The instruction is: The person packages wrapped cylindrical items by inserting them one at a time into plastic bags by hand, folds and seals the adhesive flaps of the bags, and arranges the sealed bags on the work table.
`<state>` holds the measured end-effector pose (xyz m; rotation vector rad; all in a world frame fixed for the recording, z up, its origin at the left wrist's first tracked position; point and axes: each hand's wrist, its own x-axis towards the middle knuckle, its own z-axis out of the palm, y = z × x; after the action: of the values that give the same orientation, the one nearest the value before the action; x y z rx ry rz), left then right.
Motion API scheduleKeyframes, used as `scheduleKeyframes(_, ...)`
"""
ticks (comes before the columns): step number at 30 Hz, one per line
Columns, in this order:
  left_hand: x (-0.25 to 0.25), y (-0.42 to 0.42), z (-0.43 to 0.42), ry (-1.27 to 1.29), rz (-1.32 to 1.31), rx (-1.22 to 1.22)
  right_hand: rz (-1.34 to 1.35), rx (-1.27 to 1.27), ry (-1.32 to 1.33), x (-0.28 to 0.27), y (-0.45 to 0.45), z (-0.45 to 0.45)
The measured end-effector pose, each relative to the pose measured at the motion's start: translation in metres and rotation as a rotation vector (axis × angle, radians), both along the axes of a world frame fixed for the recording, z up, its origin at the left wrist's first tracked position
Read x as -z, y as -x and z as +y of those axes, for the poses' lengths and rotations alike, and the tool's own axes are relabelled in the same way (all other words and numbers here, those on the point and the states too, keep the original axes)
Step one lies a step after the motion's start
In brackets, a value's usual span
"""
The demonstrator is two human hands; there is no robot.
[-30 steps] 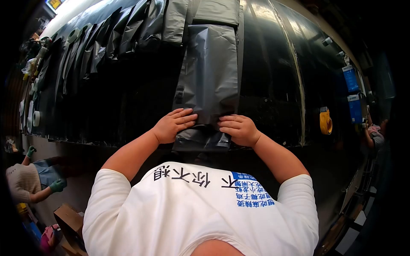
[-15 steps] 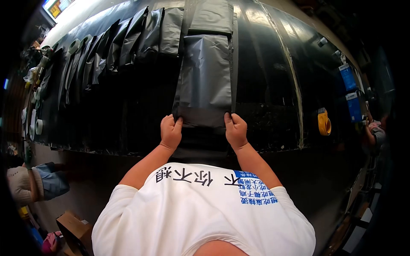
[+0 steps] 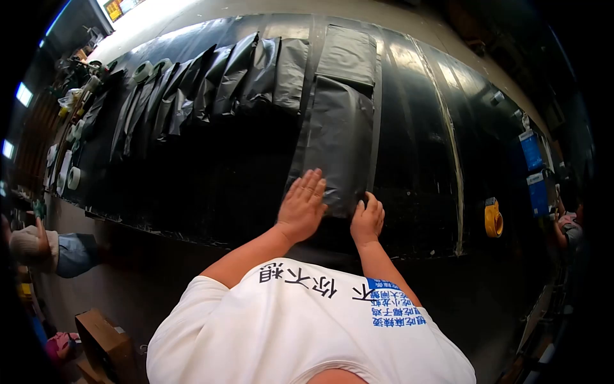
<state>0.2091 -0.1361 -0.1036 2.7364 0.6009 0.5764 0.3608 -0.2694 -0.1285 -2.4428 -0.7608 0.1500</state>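
A long black plastic bag [image 3: 340,137] lies flat on the dark table in front of me, its near end toward my body. My left hand [image 3: 303,206] rests on the bag's lower left part, fingers stretched out and palm down. At the near right corner, my right hand [image 3: 368,219] has its fingers curled at the bag's edge, thumb and forefinger close together. Beyond the bag's upper end lies another piece of black plastic [image 3: 346,54], flat and partly overlapped by it.
Several black plastic bags [image 3: 261,73] lie in a row at the table's far left. A yellow tape roll [image 3: 493,219] and blue boxes [image 3: 530,151] are on the right. White rolls [image 3: 74,178] line the left edge. Another person [image 3: 45,249] is at left; a cardboard box [image 3: 109,339] stands below.
My left hand has let go of the near left corner and now lies flat on the bag. My right hand stays at the right corner. The view has shifted slightly.
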Motion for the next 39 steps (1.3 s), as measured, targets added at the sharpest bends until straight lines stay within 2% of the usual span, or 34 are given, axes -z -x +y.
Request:
scheduleKeyframes(2, 0.004, -0.009, -0.008, 0.197, 0.297, 0.032, -0.019, -0.01, 0.049, 0.016, -0.002, -0.004)
scheduleKeyframes(4, 0.003, -0.007, -0.011, 0.098, 0.456, -0.001, -0.171, -0.068, 0.05, 0.03, 0.001, -0.007)
scheduleKeyframes(7, 0.002, -0.004, -0.006, 0.089, 0.467, 0.033, -0.248, -0.096, 0.091, 0.032, 0.002, -0.006)
scheduleKeyframes(9, 0.005, -0.004, -0.007, 0.08, 0.445, 0.034, -0.095, -0.098, 0.138, 0.015, 0.002, -0.004)
scheduleKeyframes(11, 0.002, -0.002, -0.001, 0.155, 0.496, 0.042, -0.142, -0.089, 0.08, 0.02, -0.009, -0.012)
scheduleKeyframes(13, -0.03, -0.005, 0.004, 0.249, 0.606, 0.066, 0.059, -0.018, 0.117, 0.001, -0.013, -0.009)
scheduleKeyframes(14, -0.051, -0.011, 0.005, 0.427, 0.609, 0.028, 0.159, 0.031, 0.136, -0.009, -0.015, -0.008)
scheduleKeyframes(15, -0.056, -0.019, 0.008, 0.51, 0.501, -0.018, 0.156, 0.077, 0.164, -0.016, -0.014, -0.004)
scheduleKeyframes(17, -0.064, -0.04, 0.007, 0.676, 0.295, -0.089, 0.352, 0.082, 0.267, -0.047, -0.015, 0.01)
scheduleKeyframes(19, -0.06, -0.07, 0.006, 0.594, 0.353, -0.186, 0.336, 0.092, 0.306, -0.046, -0.021, 0.013)
scheduleKeyframes(21, -0.058, -0.09, 0.009, 0.597, 0.446, -0.27, 0.443, 0.045, 0.428, -0.052, -0.028, 0.015)
scheduleKeyframes(24, -0.057, -0.103, 0.015, 0.674, 0.503, -0.325, 0.347, 0.057, 0.436, -0.053, -0.017, 0.015)
scheduleKeyframes(26, -0.054, -0.097, 0.026, 0.839, 0.378, -0.33, 0.307, 0.045, 0.386, -0.046, -0.012, 0.011)
scheduleKeyframes(28, -0.041, -0.082, 0.038, 0.936, 0.163, -0.305, 0.48, 0.127, 0.23, -0.033, -0.008, 0.003)
scheduleKeyframes(30, -0.034, -0.057, 0.054, 1.316, -0.143, -0.206, 0.707, 0.197, 0.047, -0.04, -0.002, -0.003)
scheduleKeyframes(31, -0.04, -0.042, 0.061, 1.508, -0.281, -0.17, 0.606, 0.186, 0.098, -0.041, -0.001, -0.005)
scheduleKeyframes(33, -0.05, -0.005, 0.079, 1.783, -0.388, -0.01, 0.416, 0.174, 0.202, -0.041, 0.006, -0.009)
scheduleKeyframes(36, -0.059, 0.053, 0.087, 1.744, -0.531, 0.137, 0.251, 0.169, 0.361, -0.056, 0.027, -0.009)
scheduleKeyframes(37, -0.063, 0.072, 0.085, 1.698, -0.586, 0.17, 0.271, 0.205, 0.352, -0.06, 0.03, -0.01)
scheduleKeyframes(39, -0.063, 0.114, 0.085, 1.537, -0.542, 0.095, 0.322, 0.234, 0.328, -0.061, 0.036, -0.001)
